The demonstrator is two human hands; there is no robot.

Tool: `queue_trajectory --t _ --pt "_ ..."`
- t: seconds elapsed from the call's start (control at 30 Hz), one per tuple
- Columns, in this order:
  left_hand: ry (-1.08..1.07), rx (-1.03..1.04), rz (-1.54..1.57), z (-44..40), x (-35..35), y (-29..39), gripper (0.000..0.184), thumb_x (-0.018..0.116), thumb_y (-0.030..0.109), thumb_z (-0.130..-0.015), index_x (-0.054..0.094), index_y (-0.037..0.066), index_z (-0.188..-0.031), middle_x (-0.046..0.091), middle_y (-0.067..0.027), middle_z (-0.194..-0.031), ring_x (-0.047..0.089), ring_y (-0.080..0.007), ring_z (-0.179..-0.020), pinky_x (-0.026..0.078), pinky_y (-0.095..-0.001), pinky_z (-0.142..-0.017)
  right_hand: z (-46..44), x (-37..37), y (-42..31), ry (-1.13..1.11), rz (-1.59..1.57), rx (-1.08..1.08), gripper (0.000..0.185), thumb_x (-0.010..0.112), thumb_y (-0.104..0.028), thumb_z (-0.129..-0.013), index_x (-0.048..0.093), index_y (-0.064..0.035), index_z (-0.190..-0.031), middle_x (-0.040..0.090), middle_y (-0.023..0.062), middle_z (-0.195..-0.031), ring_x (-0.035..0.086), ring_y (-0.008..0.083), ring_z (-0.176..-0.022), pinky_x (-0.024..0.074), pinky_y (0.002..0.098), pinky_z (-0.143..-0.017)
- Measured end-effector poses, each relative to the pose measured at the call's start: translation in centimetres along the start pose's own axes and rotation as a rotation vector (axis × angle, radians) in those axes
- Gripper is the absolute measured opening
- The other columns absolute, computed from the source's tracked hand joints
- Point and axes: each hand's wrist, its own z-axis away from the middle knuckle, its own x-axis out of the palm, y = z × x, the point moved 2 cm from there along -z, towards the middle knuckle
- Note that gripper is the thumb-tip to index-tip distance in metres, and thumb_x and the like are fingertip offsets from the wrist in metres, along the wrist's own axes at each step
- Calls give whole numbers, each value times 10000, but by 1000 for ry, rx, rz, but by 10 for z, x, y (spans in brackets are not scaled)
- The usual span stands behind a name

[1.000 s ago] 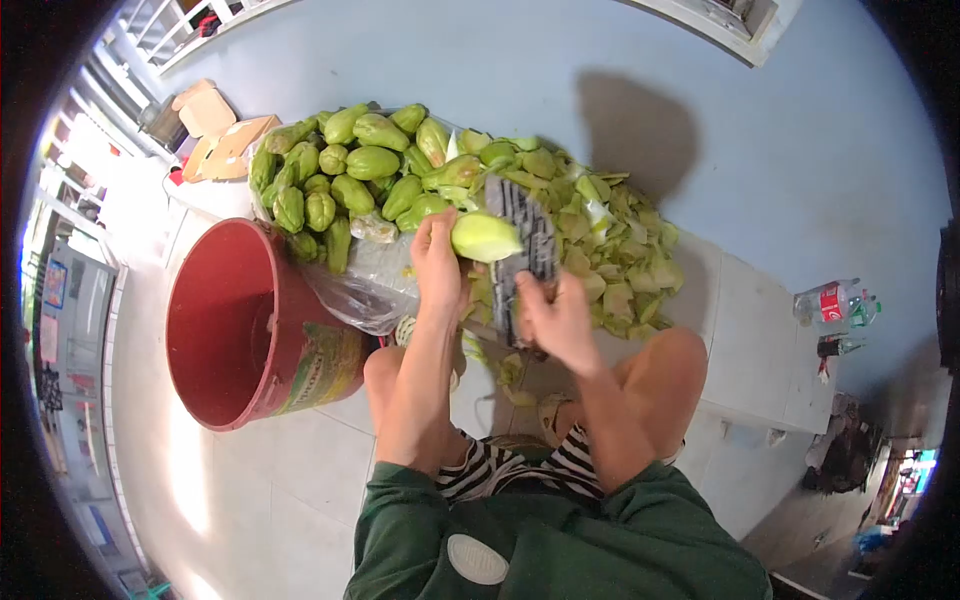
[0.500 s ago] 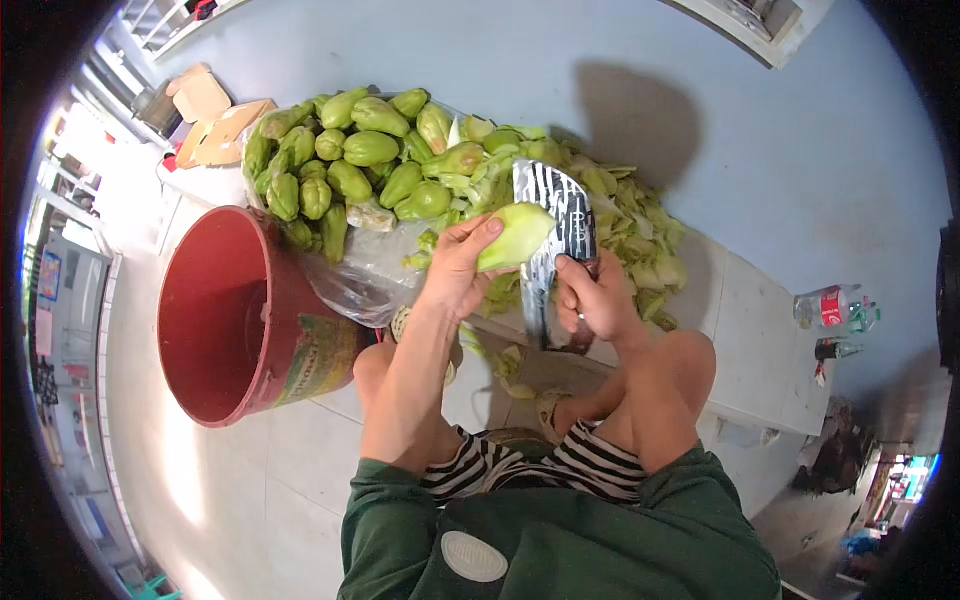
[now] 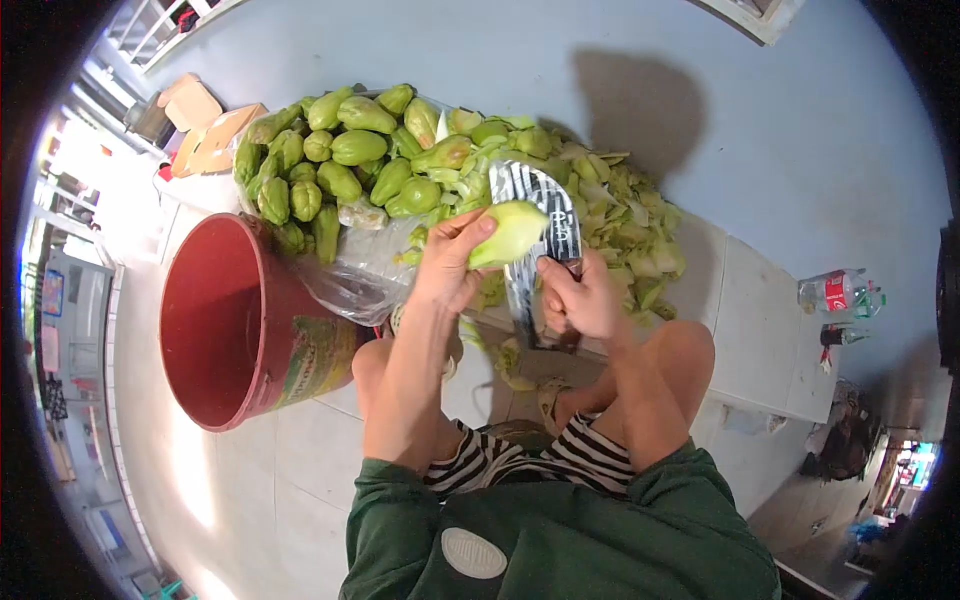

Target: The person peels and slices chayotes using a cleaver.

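Note:
A pale green, peeled chayote point(image 3: 512, 234) sits between the thumb and fingers of my left hand point(image 3: 446, 264). My right hand point(image 3: 588, 297) is closed around the handle of a wide-bladed knife point(image 3: 560, 222), its thumb lying along the blade's side. The blade has black and white streaks and stands close by the chayote's right end; whether its edge touches the flesh I cannot tell. Beyond both hands lies a heap of green peelings point(image 3: 640, 240). Whole unpeeled chayotes point(image 3: 358, 148) are piled to the upper left, partly on clear plastic point(image 3: 370, 268).
A large red bucket point(image 3: 212, 330) stands to the left, its mouth tilted toward me. An open cardboard box point(image 3: 215, 140) lies behind it. At the right are a plastic bottle point(image 3: 836, 292) and a dark glass bottle point(image 3: 842, 336). A blue-grey wall point(image 3: 500, 50) rises at the back.
The knife and my right hand have shifted a little to the left, and the blade leans more. My left hand keeps its hold on the chayote. The whole view has shifted slightly.

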Motion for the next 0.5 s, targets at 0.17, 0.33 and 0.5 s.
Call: queue_trajectory --t 0.17,0.33,0.5 --pt "-17 170 36 -5 10 -16 339 727 177 -852 644 -55 -1083 695 -115 -980 675 -188 -850 562 -324 -766 0 8 11 62 -15 -58 315 551 -141 -972 465 -37 -687 461 16 -488 460 122 -376 355 300 -362" --pt "-43 138 -10 -2 3 -9 378 720 180 -858 619 -81 -1113 688 -133 -998 675 -198 -895 553 -315 -801 2 5 3 -3 49 -69 324 554 -142 -971 477 -30 -677 486 24 -498 467 115 -379 361 293 -373" --pt "-7 173 -32 -6 12 -22 390 678 255 -893 618 -59 -1117 684 -128 -1043 663 -208 -942 526 -326 -865 3 11 -2 -7 131 -89 313 552 -114 -965 494 -24 -670 487 14 -505 479 110 -386 377 294 -370"
